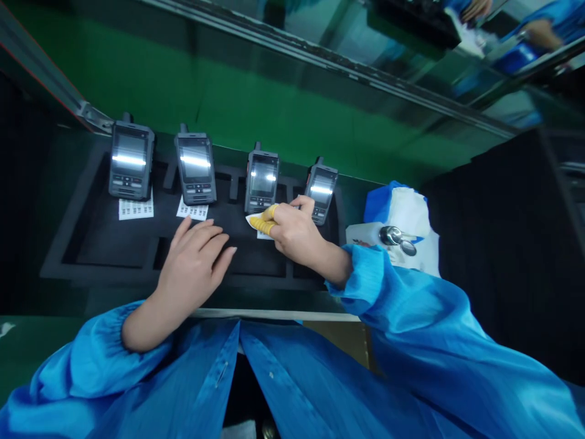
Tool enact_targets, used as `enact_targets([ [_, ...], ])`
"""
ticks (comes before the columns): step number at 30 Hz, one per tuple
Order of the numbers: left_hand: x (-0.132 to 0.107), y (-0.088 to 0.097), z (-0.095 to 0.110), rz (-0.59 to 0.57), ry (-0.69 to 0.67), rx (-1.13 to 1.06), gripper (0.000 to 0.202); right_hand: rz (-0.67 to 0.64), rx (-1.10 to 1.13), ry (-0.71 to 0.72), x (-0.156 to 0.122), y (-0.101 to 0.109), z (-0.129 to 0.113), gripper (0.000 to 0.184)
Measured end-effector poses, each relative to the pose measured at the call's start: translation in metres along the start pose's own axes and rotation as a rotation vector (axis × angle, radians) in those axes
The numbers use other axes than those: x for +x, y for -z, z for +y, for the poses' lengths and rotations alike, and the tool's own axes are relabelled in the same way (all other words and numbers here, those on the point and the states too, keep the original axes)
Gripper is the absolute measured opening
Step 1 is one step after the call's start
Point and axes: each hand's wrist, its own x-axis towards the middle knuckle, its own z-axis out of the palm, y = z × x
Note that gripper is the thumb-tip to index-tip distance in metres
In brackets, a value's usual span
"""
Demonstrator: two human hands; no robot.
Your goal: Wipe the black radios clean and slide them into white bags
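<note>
A row of grey handheld two-way radios with screens and stub antennas lies along a black foam tray (103,272). The far-left radio (131,160) and the second radio (195,167) each have a white printed label sheet (136,209) showing below them. My right hand (297,235), with yellow coverings on two fingertips, pinches a small white piece (253,221) at the lower edge of the third radio (262,180). Behind that hand, the far-right radio (322,189) is partly covered. My left hand (194,262) lies open over the tray, fingers apart, below the second radio's label sheet.
Right of the tray sits a blue and white bundle (404,210) with round metal-rimmed items (397,236) on it. A green panel (292,116) and a metal rail (356,76) run behind. Another person's hand (476,9) shows at the upper right.
</note>
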Motion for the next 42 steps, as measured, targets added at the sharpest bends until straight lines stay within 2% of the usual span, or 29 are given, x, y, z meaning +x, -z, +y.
enact_targets([
  [2, -0.005, 0.005, -0.011, 0.008, 0.04, 0.037, 0.022, -0.011, 0.026, -0.029, 0.008, 0.005, 0.005, 0.032],
  [5, -0.008, 0.01, -0.024, 0.018, 0.059, 0.066, 0.023, 0.082, 0.042, -0.189, 0.029, 0.008, 0.019, 0.035],
  [7, -0.007, 0.011, -0.028, 0.013, 0.056, 0.06, 0.023, 0.136, 0.036, -0.268, 0.044, 0.006, 0.029, 0.037],
  [10, -0.006, 0.01, -0.03, -0.015, 0.026, 0.044, 0.024, 0.162, 0.017, -0.298, 0.053, -0.002, 0.033, 0.038],
  [15, -0.007, 0.007, -0.031, -0.046, -0.072, 0.065, 0.026, 0.1, -0.038, -0.158, 0.024, -0.012, 0.012, 0.033],
  [18, -0.006, 0.006, -0.032, -0.055, -0.089, 0.061, 0.027, 0.056, -0.044, -0.028, 0.006, -0.008, 0.0, 0.03],
  [20, -0.004, 0.005, -0.031, -0.068, -0.099, 0.059, 0.029, 0.037, -0.035, 0.037, 0.005, 0.0, -0.003, 0.03],
  [23, 0.001, 0.002, -0.029, -0.108, -0.119, 0.063, 0.031, 0.051, -0.011, -0.04, 0.026, 0.014, -0.001, 0.033],
  [26, 0.003, -0.002, -0.027, -0.168, -0.085, 0.07, 0.033, 0.085, 0.002, -0.152, 0.071, 0.022, 0.002, 0.038],
  [30, 0.003, -0.004, -0.026, -0.224, -0.043, 0.083, 0.036, 0.06, -0.012, -0.118, 0.135, 0.016, -0.003, 0.039],
  [32, 0.002, -0.004, -0.026, -0.226, -0.034, 0.088, 0.037, 0.047, -0.019, -0.097, 0.153, 0.01, -0.008, 0.04],
  [35, 0.001, -0.004, -0.025, -0.22, -0.016, 0.085, 0.037, 0.043, -0.025, -0.064, 0.152, -0.001, -0.017, 0.042],
  [40, 0.002, -0.005, -0.025, -0.219, -0.017, 0.084, 0.042, 0.008, -0.02, 0.156, 0.122, -0.01, -0.029, 0.037],
  [42, 0.002, -0.006, -0.025, -0.212, -0.023, 0.09, 0.041, 0.008, -0.031, 0.131, 0.125, -0.007, -0.03, 0.037],
])
